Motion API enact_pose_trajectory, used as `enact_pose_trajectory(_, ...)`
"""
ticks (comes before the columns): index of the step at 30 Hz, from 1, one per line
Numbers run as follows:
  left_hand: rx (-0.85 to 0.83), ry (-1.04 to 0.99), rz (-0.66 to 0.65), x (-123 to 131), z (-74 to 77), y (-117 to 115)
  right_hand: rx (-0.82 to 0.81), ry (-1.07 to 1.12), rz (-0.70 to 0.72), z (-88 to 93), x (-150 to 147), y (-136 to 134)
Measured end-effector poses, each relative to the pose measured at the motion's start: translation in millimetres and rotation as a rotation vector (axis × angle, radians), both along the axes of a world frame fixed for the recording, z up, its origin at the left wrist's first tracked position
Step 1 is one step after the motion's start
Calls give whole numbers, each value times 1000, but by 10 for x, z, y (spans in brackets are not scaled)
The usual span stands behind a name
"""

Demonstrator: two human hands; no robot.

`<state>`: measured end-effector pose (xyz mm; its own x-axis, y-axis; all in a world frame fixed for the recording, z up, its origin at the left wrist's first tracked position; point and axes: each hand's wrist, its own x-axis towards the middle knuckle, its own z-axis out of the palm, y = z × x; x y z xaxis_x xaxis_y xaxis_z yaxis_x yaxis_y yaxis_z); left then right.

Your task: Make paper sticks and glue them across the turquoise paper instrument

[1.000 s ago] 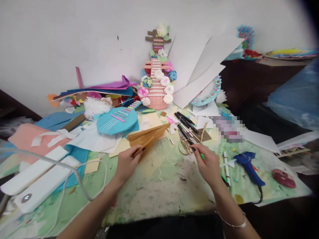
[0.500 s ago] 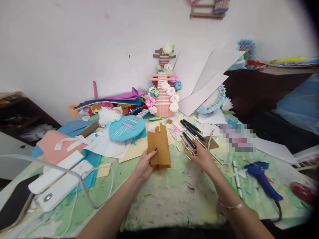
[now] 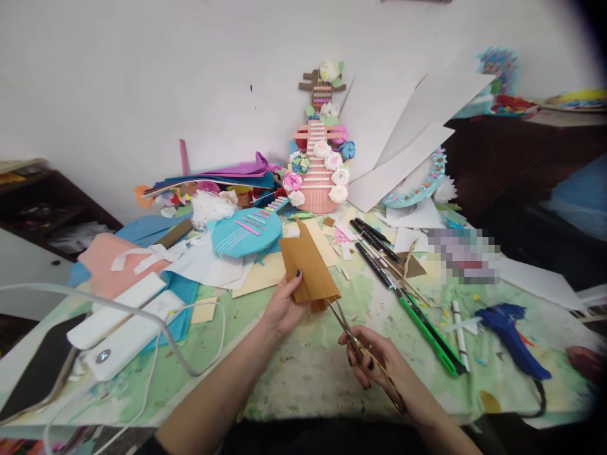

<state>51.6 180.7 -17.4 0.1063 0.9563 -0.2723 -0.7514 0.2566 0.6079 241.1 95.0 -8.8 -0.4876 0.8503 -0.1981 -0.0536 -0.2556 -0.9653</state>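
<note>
A folded piece of brown paper (image 3: 310,262) is pinched by my left hand (image 3: 284,306), thumb on its face and fingers behind. My right hand (image 3: 374,357) is closed around gold scissors (image 3: 358,347). Their blades are slightly apart and point up at the lower right corner of the brown paper; whether they touch it I cannot tell. Just beyond my right hand lie black pens (image 3: 374,265) and a green cutter knife (image 3: 429,335).
A blue paper guitar (image 3: 246,234) lies at centre left, and a pink flowered one (image 3: 317,183) leans on the wall. A blue glue gun (image 3: 515,338) rests on the right. White boxes (image 3: 137,328), a cable (image 3: 164,328) and a phone (image 3: 42,366) occupy the left.
My right hand has taken the scissors from beside the pens and brought them to the brown paper's lower edge. The paper has tilted in my left hand. The whole view has shifted slightly.
</note>
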Motion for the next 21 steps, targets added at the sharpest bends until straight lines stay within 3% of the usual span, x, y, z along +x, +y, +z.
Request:
enact_pose_trajectory(5,23,-28,-3,13,-7,-20,64,-28,-73,31,-147,142)
enact_pose_trajectory(11,137,-66,-165,64,-63,-67,148,43,-218,40,-255,278)
enact_pose_trajectory(21,185,6,-201,61,-95,-74,82,105,-237,-30,-267,308)
